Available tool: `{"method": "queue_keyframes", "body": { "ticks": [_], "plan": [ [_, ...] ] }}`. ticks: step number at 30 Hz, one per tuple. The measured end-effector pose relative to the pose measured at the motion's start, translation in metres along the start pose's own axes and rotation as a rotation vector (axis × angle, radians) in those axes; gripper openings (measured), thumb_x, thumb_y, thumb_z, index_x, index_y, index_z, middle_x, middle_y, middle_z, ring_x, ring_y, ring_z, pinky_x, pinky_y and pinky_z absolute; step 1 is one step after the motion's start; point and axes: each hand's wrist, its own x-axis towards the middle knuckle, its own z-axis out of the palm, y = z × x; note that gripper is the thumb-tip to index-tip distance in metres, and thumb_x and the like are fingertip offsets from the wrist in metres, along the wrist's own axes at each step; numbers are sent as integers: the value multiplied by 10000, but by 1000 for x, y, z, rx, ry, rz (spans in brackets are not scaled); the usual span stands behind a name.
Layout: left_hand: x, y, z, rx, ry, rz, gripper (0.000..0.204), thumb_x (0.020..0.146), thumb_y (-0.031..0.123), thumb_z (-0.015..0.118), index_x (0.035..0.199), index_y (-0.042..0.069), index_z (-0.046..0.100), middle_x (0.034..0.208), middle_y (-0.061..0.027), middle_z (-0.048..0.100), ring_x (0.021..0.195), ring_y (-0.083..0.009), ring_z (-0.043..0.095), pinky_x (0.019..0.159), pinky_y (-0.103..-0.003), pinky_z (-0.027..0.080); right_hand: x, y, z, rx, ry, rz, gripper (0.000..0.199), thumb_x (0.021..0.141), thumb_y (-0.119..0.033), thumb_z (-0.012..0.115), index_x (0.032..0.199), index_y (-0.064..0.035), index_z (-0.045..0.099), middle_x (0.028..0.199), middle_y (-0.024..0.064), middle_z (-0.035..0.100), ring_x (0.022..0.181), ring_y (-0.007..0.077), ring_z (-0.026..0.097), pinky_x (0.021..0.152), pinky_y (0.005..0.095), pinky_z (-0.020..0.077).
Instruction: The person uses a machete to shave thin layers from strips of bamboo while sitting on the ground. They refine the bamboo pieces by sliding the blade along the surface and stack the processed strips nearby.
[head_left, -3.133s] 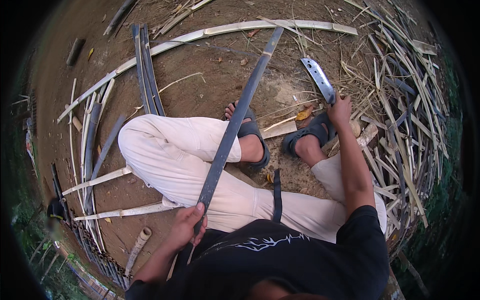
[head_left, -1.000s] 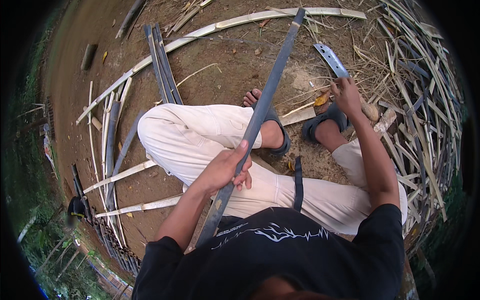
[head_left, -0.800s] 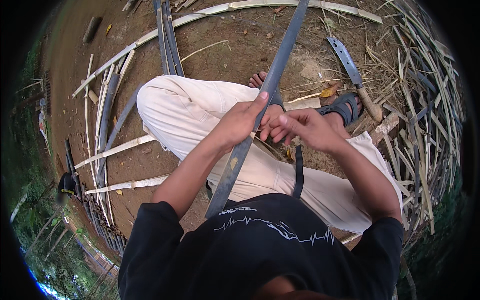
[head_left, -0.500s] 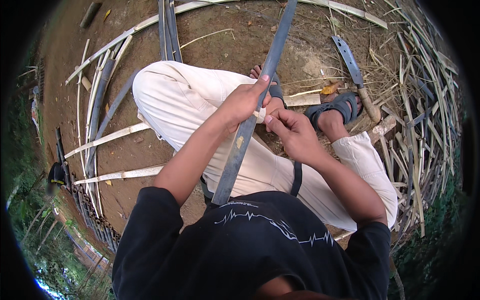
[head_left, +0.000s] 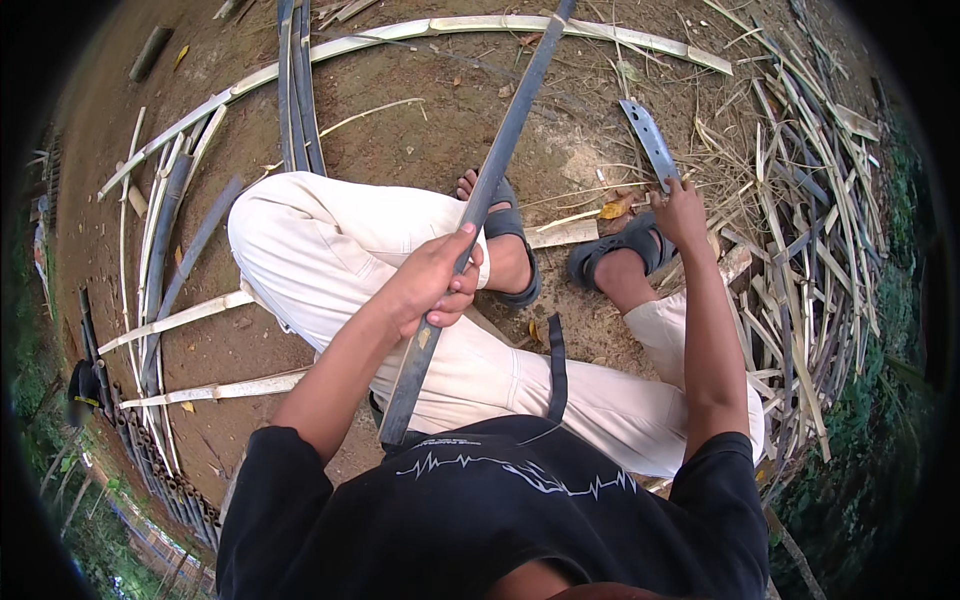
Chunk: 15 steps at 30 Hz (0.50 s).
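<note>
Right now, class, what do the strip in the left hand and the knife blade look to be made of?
Strip: probably bamboo with a dull, dark skin, given the joint-like band near its far end. Knife blade: apparently steel, smooth and bluish-grey, given its sheen.

A long pale bamboo strip (head_left: 480,24) curves across the top of the frame, and a bundle of dark strips (head_left: 292,110) crosses it at the upper left of centre. In the upper left corner area, a short dark log (head_left: 151,54) lies beside a yellow leaf (head_left: 181,56). A heap of split slats (head_left: 815,240) lines the right side, with dry shavings (head_left: 730,150) along its inner edge. On the left, two pale slats (head_left: 220,390) run over brown earth (head_left: 430,150); below them, toward the lower left, stands a row of dark bamboo tubes (head_left: 180,500). Greenery (head_left: 900,420) shows at both side rims.
</note>
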Motion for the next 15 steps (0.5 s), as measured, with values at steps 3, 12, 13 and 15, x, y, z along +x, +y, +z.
{"method": "queue_keyframes", "body": {
  "ticks": [3,12,13,15],
  "plan": [
    [-16,-10,-1,-4,-35,-66,376,1059,460,389,926,110,427,623,47,326,388,-18,246,316,-200,213,7,60,48,-24,-43,94,590,857,-291,693,1328,8,501,1166,270,608,1112,440,575,957,487,474],
    [-20,-16,-17,-2,-98,-121,288,1063,354,378,992,86,456,662,35,362,417,-14,268,332,-192,220,1,18,40,141,111,314,646,885,-230,645,1436,0,399,917,221,670,910,394,661,826,504,509],
    [-17,-19,-21,-32,-112,-125,279,1062,342,375,1003,83,460,665,35,365,421,-15,272,335,-192,223,-7,3,26,230,65,267,658,887,-218,643,1462,-35,382,926,217,665,889,384,660,799,492,512],
    [-17,-23,-21,-73,-114,-127,268,1059,323,371,1021,75,465,673,34,372,427,-18,278,341,-191,226,-27,-33,-19,410,-12,173,696,890,-195,639,1515,-105,347,944,210,655,845,363,657,745,468,518]
  ]
}}
